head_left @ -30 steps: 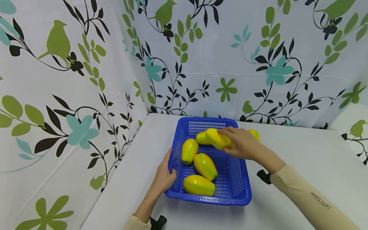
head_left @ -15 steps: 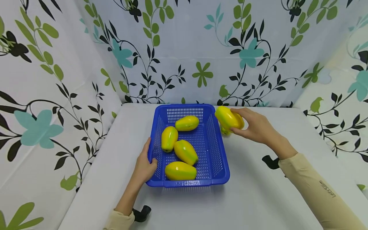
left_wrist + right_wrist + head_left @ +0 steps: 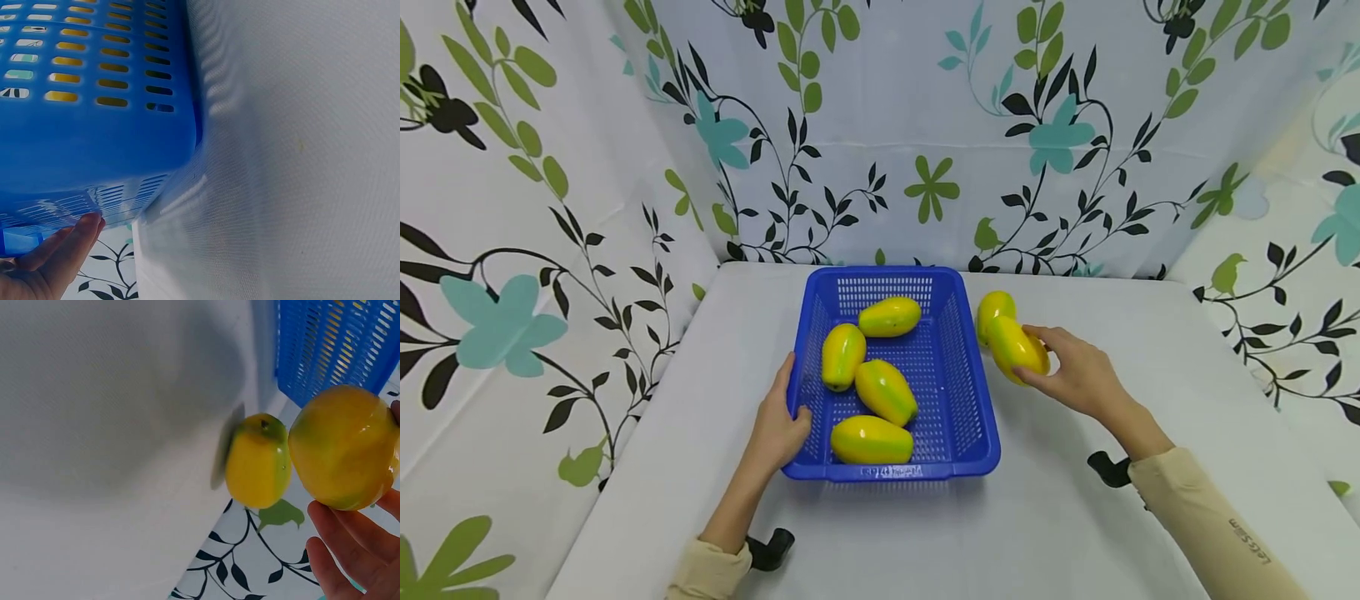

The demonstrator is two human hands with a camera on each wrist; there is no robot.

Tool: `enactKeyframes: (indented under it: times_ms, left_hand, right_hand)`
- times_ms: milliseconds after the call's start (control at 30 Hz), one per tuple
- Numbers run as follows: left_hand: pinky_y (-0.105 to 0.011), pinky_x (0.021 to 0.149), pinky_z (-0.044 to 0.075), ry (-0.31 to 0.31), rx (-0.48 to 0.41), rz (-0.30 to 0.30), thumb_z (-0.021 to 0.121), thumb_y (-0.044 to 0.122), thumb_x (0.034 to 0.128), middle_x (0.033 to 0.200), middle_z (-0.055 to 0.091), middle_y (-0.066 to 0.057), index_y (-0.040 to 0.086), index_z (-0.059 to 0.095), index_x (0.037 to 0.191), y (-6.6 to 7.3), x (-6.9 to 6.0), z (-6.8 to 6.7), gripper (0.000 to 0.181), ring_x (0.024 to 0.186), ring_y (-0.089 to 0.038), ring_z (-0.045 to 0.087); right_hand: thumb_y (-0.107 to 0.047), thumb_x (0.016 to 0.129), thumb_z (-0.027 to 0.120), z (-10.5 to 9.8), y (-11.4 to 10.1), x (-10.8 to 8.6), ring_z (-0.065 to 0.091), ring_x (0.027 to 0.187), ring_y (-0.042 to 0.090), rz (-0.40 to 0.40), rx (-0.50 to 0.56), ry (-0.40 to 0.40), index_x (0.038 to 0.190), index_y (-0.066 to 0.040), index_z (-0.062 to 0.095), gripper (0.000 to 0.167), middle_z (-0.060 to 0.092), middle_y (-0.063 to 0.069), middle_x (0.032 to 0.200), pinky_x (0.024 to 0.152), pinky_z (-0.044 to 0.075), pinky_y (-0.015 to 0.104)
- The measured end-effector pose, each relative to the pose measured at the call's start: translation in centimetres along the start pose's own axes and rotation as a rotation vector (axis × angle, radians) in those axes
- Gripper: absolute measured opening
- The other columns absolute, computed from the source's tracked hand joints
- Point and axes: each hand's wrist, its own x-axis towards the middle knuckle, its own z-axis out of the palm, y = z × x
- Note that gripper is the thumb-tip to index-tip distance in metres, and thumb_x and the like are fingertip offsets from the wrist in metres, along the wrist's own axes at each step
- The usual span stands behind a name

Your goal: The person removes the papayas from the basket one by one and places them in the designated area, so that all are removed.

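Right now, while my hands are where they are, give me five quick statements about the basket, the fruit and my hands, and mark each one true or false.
1. The blue basket contains four yellow-green fruits. True.
2. The left hand is holding one of those fruits. False: it holds the basket's left edge.
3. The right hand holds a fruit outside the basket. True.
4. Another fruit lies on the table, left of the basket. False: it lies to the basket's right.
5. The right sleeve has lettering on it. True.
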Motion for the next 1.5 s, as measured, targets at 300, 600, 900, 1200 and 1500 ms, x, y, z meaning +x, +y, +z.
enactKeyframes:
  times_ms: [300, 600, 900, 1200, 1500]
  left_hand:
    - [-0.058, 0.113, 0.025, 0.002, -0.022, -0.006, 0.046, -0.005, 0.087, 0.16, 0.02, -0.023, 0.004, 0.011, 0.158, 0.1, -0.1, 0.3, 0.08, 0.143, -0.045, 0.027]
    - [-0.058, 0.113, 0.024, 0.01, -0.018, 0.005, 0.046, -0.007, 0.0858, 0.16, 0.02, -0.023, 0.003, 0.011, 0.158, -0.1, -0.1, 0.0, 0.08, 0.143, -0.045, 0.027]
    - [-0.055, 0.115, 0.023, 0.018, -0.045, 0.034, 0.047, -0.007, 0.0844, 0.16, 0.02, -0.022, 0.002, 0.011, 0.157, -0.1, 0.0, 0.0, 0.082, 0.144, -0.041, 0.025]
    - [-0.056, 0.114, 0.025, 0.022, -0.045, 0.016, 0.047, -0.007, 0.0855, 0.16, 0.021, -0.021, 0.003, 0.011, 0.158, -0.2, 0.0, 0.1, 0.081, 0.143, -0.042, 0.027]
    - [-0.057, 0.113, 0.026, 0.02, -0.038, 0.016, 0.047, -0.007, 0.0856, 0.16, 0.021, -0.022, 0.003, 0.011, 0.158, -0.1, 0.0, 0.2, 0.081, 0.143, -0.044, 0.027]
  right_hand:
    - [-0.042, 0.086, 0.072, 2.9, -0.1, -1.5, 0.063, 0.09, 0.029, 0.057, 0.033, -0.047, 0.134, -0.004, 0.057, 0.063, 0.067, 0.012, 0.104, 0.074, 0.056, 0.046]
    - [-0.039, 0.085, 0.074, 4.9, -0.8, -2.0, 0.061, 0.089, 0.026, 0.043, 0.064, -0.076, 0.136, -0.004, 0.055, 0.065, 0.066, 0.014, 0.11, 0.077, 0.056, 0.046]
    - [-0.038, 0.085, 0.074, 4.7, -1.0, -1.6, 0.066, 0.098, 0.037, 0.036, -0.017, -0.093, 0.135, -0.001, 0.055, 0.065, 0.062, 0.023, 0.124, 0.075, 0.058, 0.052]
    - [-0.03, 0.088, 0.071, 1.6, -3.1, 1.1, 0.061, 0.111, 0.042, -0.056, -0.06, -0.048, 0.133, 0.0, 0.056, 0.057, 0.058, 0.022, 0.129, 0.081, 0.056, 0.055]
    - [-0.036, 0.088, 0.071, 0.7, -8.9, 4.0, 0.055, 0.124, 0.037, -0.299, -0.035, -0.2, 0.138, -0.006, 0.055, 0.06, 0.053, 0.017, 0.14, 0.099, 0.047, 0.056]
